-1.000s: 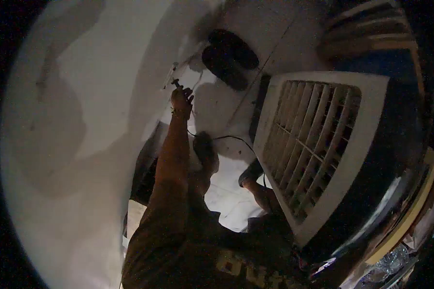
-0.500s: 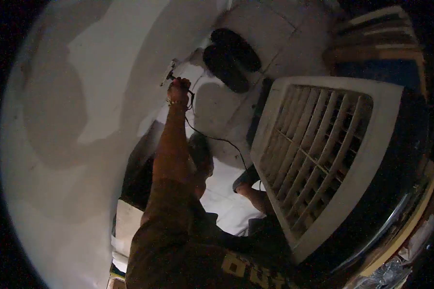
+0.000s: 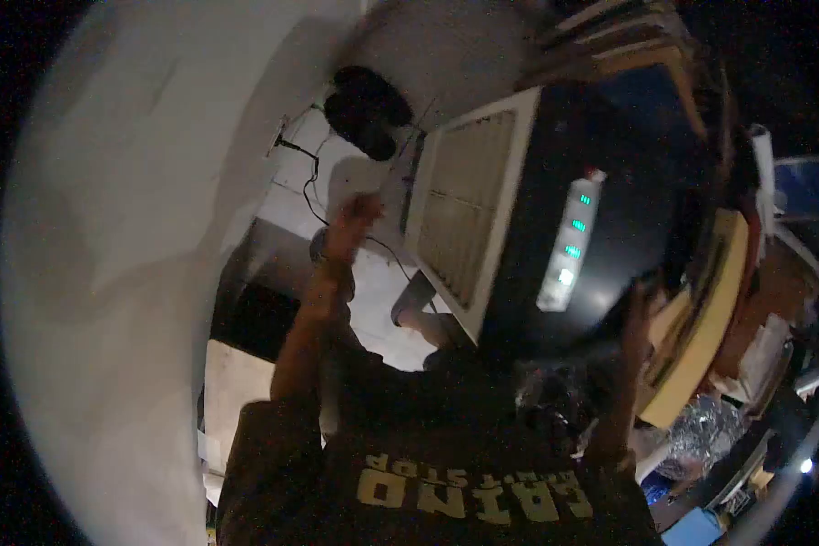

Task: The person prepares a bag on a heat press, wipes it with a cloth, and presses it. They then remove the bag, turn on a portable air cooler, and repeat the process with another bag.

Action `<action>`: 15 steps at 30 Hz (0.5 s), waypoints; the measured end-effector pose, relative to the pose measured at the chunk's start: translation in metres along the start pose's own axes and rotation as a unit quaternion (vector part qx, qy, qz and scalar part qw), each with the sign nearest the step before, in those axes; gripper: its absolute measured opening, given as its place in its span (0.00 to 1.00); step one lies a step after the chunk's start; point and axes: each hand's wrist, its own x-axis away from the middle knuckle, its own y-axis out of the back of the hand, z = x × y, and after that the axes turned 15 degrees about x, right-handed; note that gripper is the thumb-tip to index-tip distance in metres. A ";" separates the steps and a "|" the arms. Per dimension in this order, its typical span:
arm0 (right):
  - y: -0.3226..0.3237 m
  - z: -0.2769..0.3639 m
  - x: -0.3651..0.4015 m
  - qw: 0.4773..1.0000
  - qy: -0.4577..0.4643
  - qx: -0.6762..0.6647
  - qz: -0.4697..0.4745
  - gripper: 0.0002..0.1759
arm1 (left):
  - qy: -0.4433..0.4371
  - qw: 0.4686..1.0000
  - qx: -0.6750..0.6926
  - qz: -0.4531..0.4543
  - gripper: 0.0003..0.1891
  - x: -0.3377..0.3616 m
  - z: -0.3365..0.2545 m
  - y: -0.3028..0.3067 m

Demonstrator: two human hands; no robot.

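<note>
My left hand (image 3: 359,217), slightly blurred, is in the air between the wall and the louvred front grille (image 3: 469,196) of an air cooler. Its fingers look loosely apart, with nothing visible in them. A black plug (image 3: 282,142) sits at the wall, away from the hand. Its dark cable (image 3: 309,189) drops and passes behind the hand toward the cooler. On the cooler's dark top (image 3: 555,136) a pale control panel (image 3: 569,246) shows green lights. My right hand (image 3: 643,305) is by the cooler's near right edge; dark and smeared, its contact and fingers cannot be made out.
Black footwear (image 3: 369,109) lies on the floor by the wall. A foot (image 3: 419,318) shows below the cooler. To the right are a yellow-edged board (image 3: 701,337), crumpled clear plastic (image 3: 701,437) and stacked frames (image 3: 610,45). A pale box (image 3: 232,391) stands at the left.
My left hand has let go of the plug at the wall and drawn back toward the cooler. The view has swung right, bringing the lit panel and my right hand into sight.
</note>
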 end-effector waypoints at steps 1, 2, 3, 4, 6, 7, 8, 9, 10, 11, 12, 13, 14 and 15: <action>0.003 0.001 0.004 1.000 -0.006 0.000 0.018 0.44 | -0.006 0.999 0.039 0.029 0.20 0.042 -0.047 -0.038; 0.002 0.003 0.008 0.999 -0.012 0.000 0.042 0.44 | -0.018 0.997 0.062 0.048 0.21 0.083 -0.090 -0.069; 0.001 0.001 0.010 0.998 -0.016 -0.001 0.057 0.45 | -0.032 0.995 0.073 0.052 0.22 0.118 -0.131 -0.098; 0.001 -0.005 0.006 0.997 -0.019 0.003 0.071 0.45 | 0.021 0.995 0.089 0.043 0.26 0.142 -0.186 -0.124; -0.016 -0.056 -0.005 0.999 0.021 0.029 0.036 0.46 | 0.005 0.982 0.187 0.037 0.29 0.166 -0.159 -0.171; -0.029 -0.081 -0.016 0.964 0.162 0.211 0.015 0.47 | -0.004 0.972 0.232 0.026 0.31 0.172 -0.166 -0.185; -0.040 -0.106 -0.026 0.828 0.291 0.470 -0.095 0.49 | -0.013 0.961 0.277 0.015 0.32 0.178 -0.174 -0.199; -0.052 -0.131 -0.037 0.672 0.363 0.602 -0.234 0.50 | -0.052 0.964 0.259 -0.011 0.34 0.186 -0.203 -0.204; -0.040 -0.092 -0.029 0.906 0.218 0.347 -0.105 0.52 | -0.090 0.966 0.239 -0.035 0.36 0.194 -0.219 -0.207; -0.030 -0.056 -0.023 0.997 0.041 0.043 0.048 0.53 | -0.096 0.966 0.237 -0.045 0.36 0.194 -0.219 -0.205; -0.025 -0.042 -0.019 0.997 0.049 0.042 0.053 0.53 | -0.089 0.970 0.221 -0.042 0.36 0.196 -0.215 -0.210; -0.017 -0.032 -0.019 0.996 0.057 0.043 0.062 0.53 | -0.083 0.974 0.205 -0.041 0.36 0.199 -0.213 -0.216; -0.016 -0.035 -0.022 0.995 0.065 0.042 0.067 0.53 | -0.084 0.974 0.206 -0.050 0.36 0.207 -0.209 -0.222; -0.016 -0.037 -0.026 0.994 0.074 0.040 0.071 0.53 | -0.062 0.968 0.235 -0.058 0.36 0.222 -0.204 -0.230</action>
